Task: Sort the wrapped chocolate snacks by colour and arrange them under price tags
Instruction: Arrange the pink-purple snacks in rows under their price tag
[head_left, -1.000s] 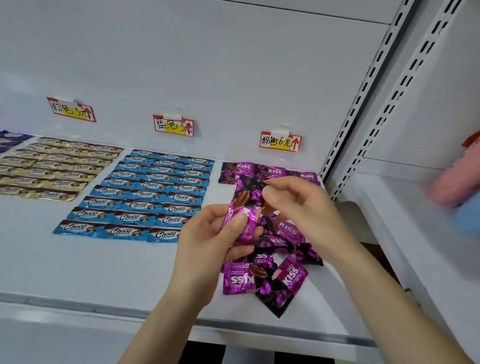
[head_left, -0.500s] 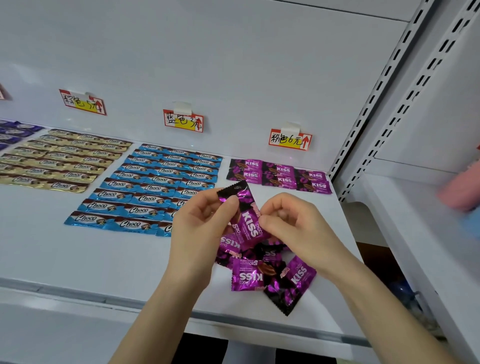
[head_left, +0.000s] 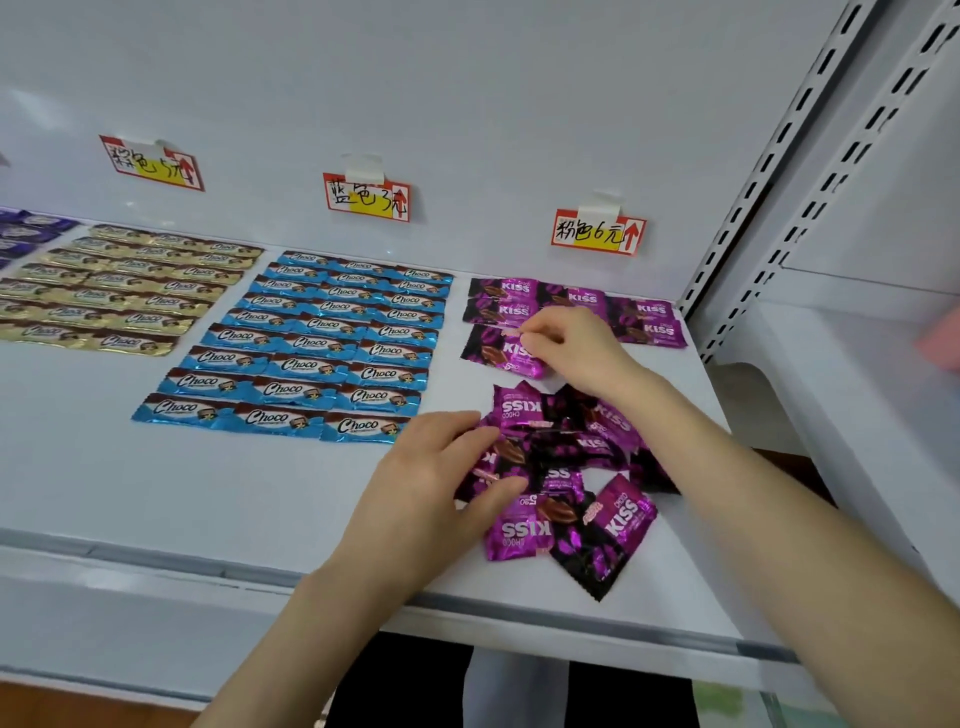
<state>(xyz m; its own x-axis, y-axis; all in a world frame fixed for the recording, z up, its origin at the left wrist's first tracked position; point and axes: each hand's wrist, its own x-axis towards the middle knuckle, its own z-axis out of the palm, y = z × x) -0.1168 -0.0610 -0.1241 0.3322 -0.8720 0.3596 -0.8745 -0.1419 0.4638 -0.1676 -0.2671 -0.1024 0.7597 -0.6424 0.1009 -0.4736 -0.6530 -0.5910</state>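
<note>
Pinching a shiny purple foil KISS packet (head_left: 493, 349), the right grip (head_left: 576, 348) has brought it down onto the white shelf (head_left: 260, 493), starting a third row under the far red-and-yellow price tag (head_left: 597, 234), while the left grip (head_left: 436, 483), hold unclear, now reaches the near purple heap (head_left: 618, 514).

Three price tags (head_left: 368, 197) are showing, and blue Choco bars (head_left: 306, 364) are sitting three across, nine rows. Gold bars (head_left: 111, 299) and purple KISS packs (head_left: 623, 512) are looking too blurry or jumbled to count.
</note>
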